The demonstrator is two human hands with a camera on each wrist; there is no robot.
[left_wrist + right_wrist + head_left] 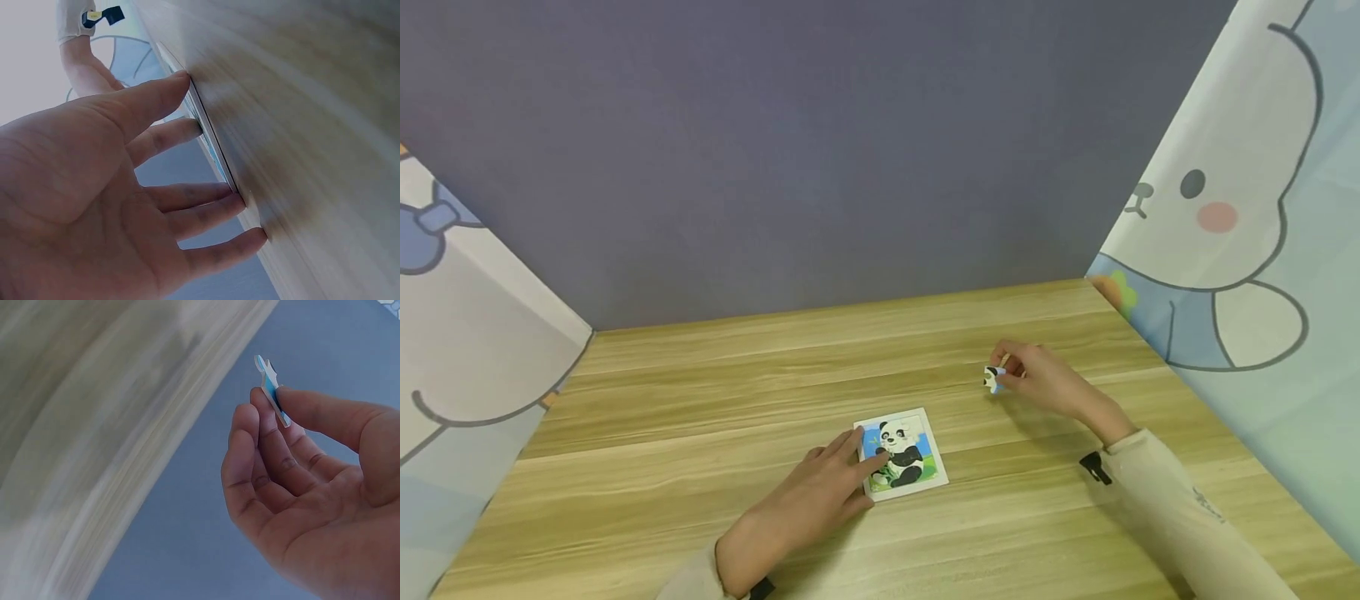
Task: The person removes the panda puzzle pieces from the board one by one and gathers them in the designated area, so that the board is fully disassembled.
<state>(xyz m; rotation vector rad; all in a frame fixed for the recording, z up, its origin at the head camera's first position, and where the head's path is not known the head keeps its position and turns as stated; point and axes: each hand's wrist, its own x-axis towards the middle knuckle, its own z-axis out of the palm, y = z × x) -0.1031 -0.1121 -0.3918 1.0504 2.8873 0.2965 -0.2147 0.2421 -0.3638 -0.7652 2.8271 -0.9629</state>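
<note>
A square panda jigsaw puzzle (913, 458) in a white frame lies flat on the wooden table. My left hand (808, 504) rests at its left side, index finger reaching over the picture, thumb at the near edge. In the left wrist view, the fingers (206, 215) are fairly straight, with tips along the puzzle's edge and the table. A pale patch shows at the picture's upper right. Up and to the right of the puzzle, my right hand (1048, 379) pinches a small puzzle piece (270, 390), blue, white and black, between thumb and fingertips, raised over the table.
The wooden table (700, 392) ends at a dark grey-blue panel (820, 167) behind. Cartoon-printed sheets stand at the left (475, 333) and right (1240, 250). A black clip-like strap end (1096, 467) hangs by the right sleeve (1180, 508).
</note>
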